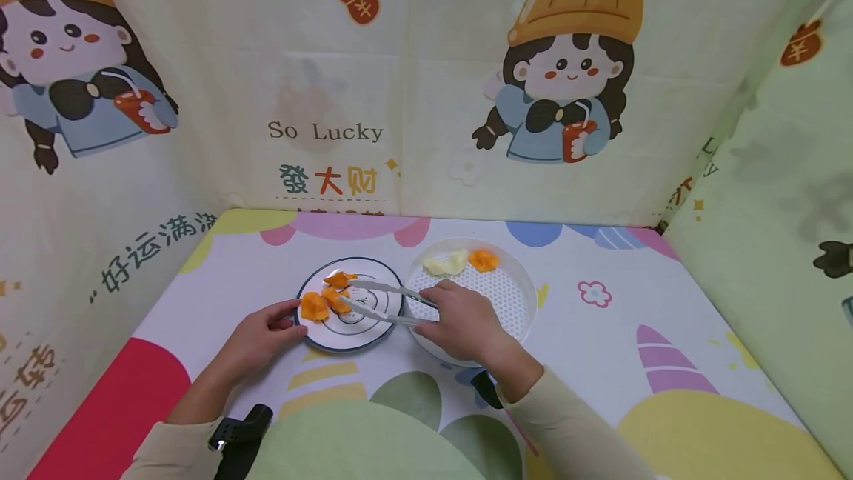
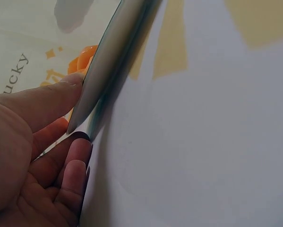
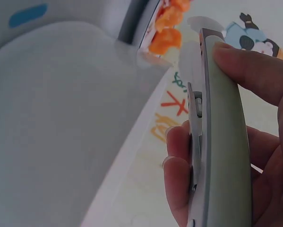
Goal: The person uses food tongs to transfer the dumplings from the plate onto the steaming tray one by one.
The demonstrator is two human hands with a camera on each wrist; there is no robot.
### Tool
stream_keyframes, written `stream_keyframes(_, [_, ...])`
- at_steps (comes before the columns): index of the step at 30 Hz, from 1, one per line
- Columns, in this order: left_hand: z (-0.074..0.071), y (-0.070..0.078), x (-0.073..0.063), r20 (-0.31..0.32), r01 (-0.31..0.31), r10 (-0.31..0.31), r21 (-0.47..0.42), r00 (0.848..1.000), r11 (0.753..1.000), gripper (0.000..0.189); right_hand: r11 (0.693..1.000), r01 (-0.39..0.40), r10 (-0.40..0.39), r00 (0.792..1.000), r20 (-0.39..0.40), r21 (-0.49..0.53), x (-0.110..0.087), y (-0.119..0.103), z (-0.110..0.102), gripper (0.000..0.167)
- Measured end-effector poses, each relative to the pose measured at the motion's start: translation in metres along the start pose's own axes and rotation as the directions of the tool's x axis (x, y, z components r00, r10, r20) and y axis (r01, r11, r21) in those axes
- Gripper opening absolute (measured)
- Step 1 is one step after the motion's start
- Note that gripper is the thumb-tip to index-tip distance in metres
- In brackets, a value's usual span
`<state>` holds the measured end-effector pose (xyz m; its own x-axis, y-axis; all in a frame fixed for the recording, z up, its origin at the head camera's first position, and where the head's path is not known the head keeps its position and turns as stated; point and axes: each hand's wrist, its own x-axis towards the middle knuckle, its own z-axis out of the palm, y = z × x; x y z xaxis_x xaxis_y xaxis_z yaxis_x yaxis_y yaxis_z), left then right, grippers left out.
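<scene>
My left hand (image 1: 260,339) grips the left edge of a white plate (image 1: 376,276) with dark rim lines. In the left wrist view its thumb (image 2: 47,99) lies over the rim and its other fingers curl beside and under it. Three orange dumpling-shaped pieces (image 1: 315,307) sit on the plate's left half. My right hand (image 1: 469,321) holds metal tongs (image 1: 373,312) with pale green grips (image 3: 226,142). Their arms reach leftward over the plate, spread apart. The lower tip overlaps the middle orange piece (image 1: 336,300); the upper tip is at the far one (image 1: 340,280).
Right beside the plate lies a round white perforated tray (image 1: 513,302), partly beneath my right hand. Pale dumpling-shaped pieces (image 1: 446,264) and an orange one (image 1: 483,261) lie at its far side. Printed cloth covers the table (image 1: 566,332), and printed curtains (image 1: 433,95) hang around it.
</scene>
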<state>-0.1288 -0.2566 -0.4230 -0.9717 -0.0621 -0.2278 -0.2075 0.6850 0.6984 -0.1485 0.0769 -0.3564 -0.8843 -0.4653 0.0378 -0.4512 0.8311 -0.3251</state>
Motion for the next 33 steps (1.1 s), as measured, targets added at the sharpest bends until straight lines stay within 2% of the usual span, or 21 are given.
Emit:
stream_keyframes(7, [0.0,-0.001,0.001,0.004,0.0,0.0,-0.005,1.0,1.0,0.073,1.0,0.011,-0.01,0.999,0.04,-0.012,0.008,-0.011,0.004,0.047])
stream_keyframes(23, [-0.002,-0.004,0.002,0.021,-0.009,0.01,-0.014,1.0,1.0,0.074,0.991,0.01,-0.001,0.998,0.067,-0.137,0.016,-0.024,0.013,0.044])
stream_keyframes(33, [-0.002,0.0,0.0,0.017,-0.004,0.004,-0.017,1.0,1.0,0.073,0.997,0.012,-0.011,1.0,0.013,-0.075,0.008,-0.015,0.007,0.043])
